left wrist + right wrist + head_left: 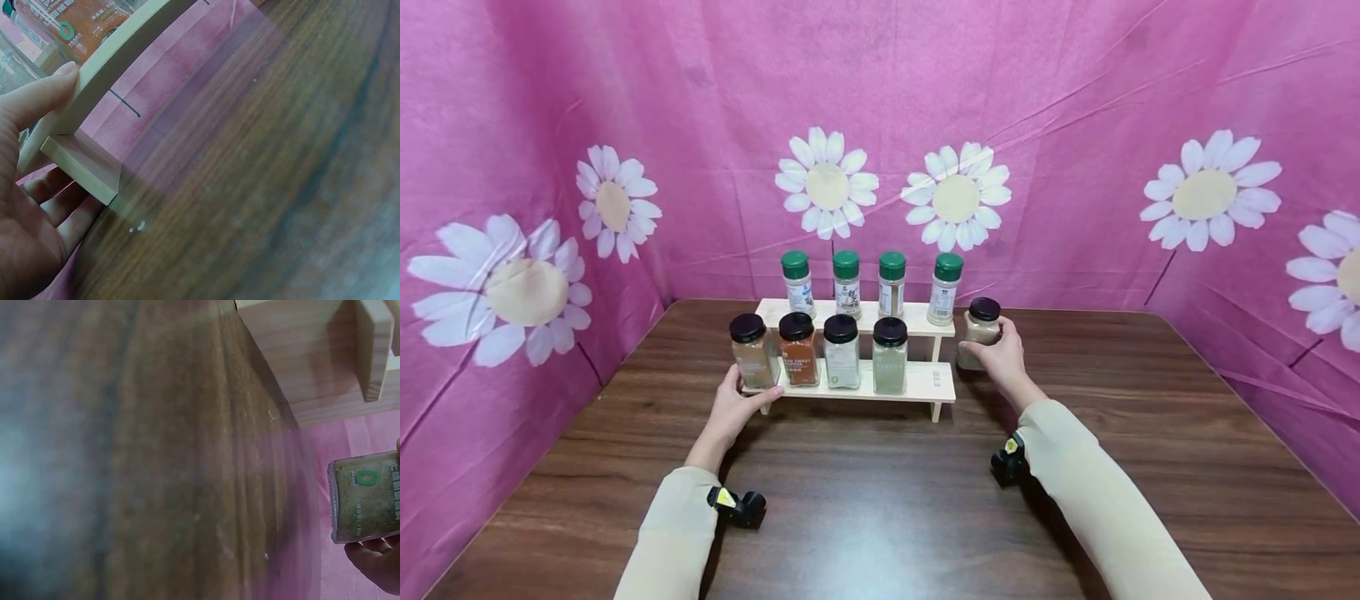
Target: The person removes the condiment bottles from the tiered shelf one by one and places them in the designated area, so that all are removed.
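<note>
L hand (736,408) is gripping rack (869,315) at L end of lower tier (928,379), thumb on front edge, fingers below. R hand (1006,360) is pinching jar (981,332), black lid up, just off rack's R edge; base is apparently hanging clear of table (1097,358), though R wrist view is cropping jar. 4 black-lid jars (801,368) are standing on lower tier, w/ bare wood showing at R end. Open room is lying btwn. jar and table's R edge.

Over by the desk's (865,492) back edge stands the rack (850,394): four shakers (892,287) on its upper tier, four jars (842,360) before them below, a fifth jar (976,333) off its right end.
</note>
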`<act>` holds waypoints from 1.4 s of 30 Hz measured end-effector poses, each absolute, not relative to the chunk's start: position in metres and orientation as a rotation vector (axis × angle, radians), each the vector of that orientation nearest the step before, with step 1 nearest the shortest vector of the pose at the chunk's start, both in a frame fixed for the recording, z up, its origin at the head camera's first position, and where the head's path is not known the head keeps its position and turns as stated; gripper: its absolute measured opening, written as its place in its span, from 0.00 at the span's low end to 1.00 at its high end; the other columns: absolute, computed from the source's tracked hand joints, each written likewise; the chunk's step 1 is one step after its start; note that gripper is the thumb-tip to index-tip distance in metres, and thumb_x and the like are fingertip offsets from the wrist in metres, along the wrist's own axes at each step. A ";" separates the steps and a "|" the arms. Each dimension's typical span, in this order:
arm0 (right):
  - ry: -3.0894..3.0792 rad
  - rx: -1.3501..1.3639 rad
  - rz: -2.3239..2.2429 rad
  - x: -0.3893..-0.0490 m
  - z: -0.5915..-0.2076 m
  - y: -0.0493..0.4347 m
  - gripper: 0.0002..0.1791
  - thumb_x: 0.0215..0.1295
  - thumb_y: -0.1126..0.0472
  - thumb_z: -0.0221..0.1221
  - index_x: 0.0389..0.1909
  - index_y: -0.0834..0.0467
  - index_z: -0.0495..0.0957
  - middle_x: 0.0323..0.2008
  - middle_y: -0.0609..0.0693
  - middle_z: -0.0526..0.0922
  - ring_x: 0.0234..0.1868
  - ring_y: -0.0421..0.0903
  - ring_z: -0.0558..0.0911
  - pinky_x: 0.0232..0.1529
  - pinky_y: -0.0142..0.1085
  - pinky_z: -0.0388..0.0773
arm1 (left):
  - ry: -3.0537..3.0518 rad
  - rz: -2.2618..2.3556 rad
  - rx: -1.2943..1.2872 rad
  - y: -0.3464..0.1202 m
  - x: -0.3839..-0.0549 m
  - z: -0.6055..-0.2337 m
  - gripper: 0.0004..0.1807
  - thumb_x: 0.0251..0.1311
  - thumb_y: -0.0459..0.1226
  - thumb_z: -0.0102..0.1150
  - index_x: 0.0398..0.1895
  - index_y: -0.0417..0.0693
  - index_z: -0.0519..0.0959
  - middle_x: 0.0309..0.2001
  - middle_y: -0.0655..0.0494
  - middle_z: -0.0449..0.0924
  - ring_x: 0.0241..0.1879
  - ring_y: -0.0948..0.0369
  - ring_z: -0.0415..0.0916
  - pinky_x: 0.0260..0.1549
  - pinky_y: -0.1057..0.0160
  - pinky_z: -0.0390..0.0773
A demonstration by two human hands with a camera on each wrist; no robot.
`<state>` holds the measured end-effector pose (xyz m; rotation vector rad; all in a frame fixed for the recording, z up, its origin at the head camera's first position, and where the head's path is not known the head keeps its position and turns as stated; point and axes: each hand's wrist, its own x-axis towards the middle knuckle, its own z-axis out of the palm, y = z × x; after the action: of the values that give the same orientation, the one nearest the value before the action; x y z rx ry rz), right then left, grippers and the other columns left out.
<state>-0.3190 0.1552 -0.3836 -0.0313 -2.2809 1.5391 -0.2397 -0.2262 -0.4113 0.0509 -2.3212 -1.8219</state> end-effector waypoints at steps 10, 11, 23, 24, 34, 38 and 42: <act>-2.277 -0.073 1.545 -0.337 -0.388 0.145 0.35 0.38 0.68 0.66 0.50 0.67 0.61 0.45 0.62 0.70 0.47 0.54 0.67 0.49 0.43 0.60 | -2.301 -1.823 0.048 -0.227 -0.240 -0.412 0.35 0.43 0.33 0.65 0.54 0.39 0.58 0.50 0.43 0.66 0.45 0.58 0.63 0.44 0.63 0.60; -2.273 -0.076 1.555 -0.338 -0.388 0.144 0.35 0.38 0.69 0.65 0.51 0.67 0.61 0.46 0.62 0.70 0.47 0.54 0.67 0.49 0.43 0.60 | -2.300 -1.823 0.044 -0.227 -0.240 -0.412 0.34 0.43 0.33 0.64 0.54 0.39 0.58 0.49 0.43 0.67 0.44 0.58 0.63 0.44 0.63 0.61; -2.278 -0.091 1.571 -0.351 -0.393 0.143 0.33 0.39 0.71 0.61 0.51 0.68 0.61 0.47 0.63 0.69 0.47 0.54 0.67 0.49 0.42 0.60 | -2.295 -1.818 0.051 -0.224 -0.239 -0.411 0.34 0.43 0.32 0.64 0.54 0.39 0.59 0.48 0.43 0.68 0.39 0.63 0.66 0.39 0.67 0.64; -2.284 -0.093 1.572 -0.352 -0.394 0.143 0.33 0.40 0.71 0.61 0.51 0.68 0.61 0.47 0.62 0.69 0.47 0.54 0.67 0.49 0.42 0.60 | -2.295 -1.815 0.054 -0.224 -0.239 -0.411 0.34 0.43 0.32 0.64 0.54 0.39 0.59 0.47 0.43 0.68 0.39 0.64 0.67 0.39 0.68 0.64; -2.332 -0.134 1.518 -0.356 -0.394 0.143 0.34 0.40 0.66 0.64 0.52 0.65 0.62 0.47 0.61 0.70 0.48 0.55 0.66 0.50 0.42 0.58 | -2.301 -1.811 0.037 -0.227 -0.240 -0.413 0.35 0.42 0.32 0.65 0.54 0.40 0.59 0.49 0.43 0.67 0.42 0.59 0.65 0.41 0.66 0.64; -2.321 -0.131 1.527 -0.358 -0.395 0.143 0.34 0.40 0.66 0.64 0.52 0.65 0.62 0.48 0.60 0.70 0.49 0.54 0.66 0.51 0.42 0.58 | -2.307 -1.805 0.038 -0.227 -0.240 -0.414 0.35 0.43 0.33 0.64 0.55 0.40 0.58 0.49 0.43 0.67 0.43 0.58 0.65 0.41 0.65 0.64; -2.314 -0.116 1.553 -0.359 -0.395 0.143 0.34 0.41 0.68 0.62 0.53 0.65 0.60 0.49 0.61 0.69 0.49 0.54 0.65 0.51 0.42 0.58 | -2.310 -1.799 0.041 -0.227 -0.241 -0.414 0.35 0.43 0.33 0.64 0.55 0.40 0.58 0.49 0.43 0.67 0.44 0.57 0.64 0.42 0.64 0.63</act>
<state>-0.3591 0.1426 -0.3955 -0.1156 -2.3137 1.5534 -0.2413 -0.2269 -0.4135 0.0413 -2.3103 -1.7990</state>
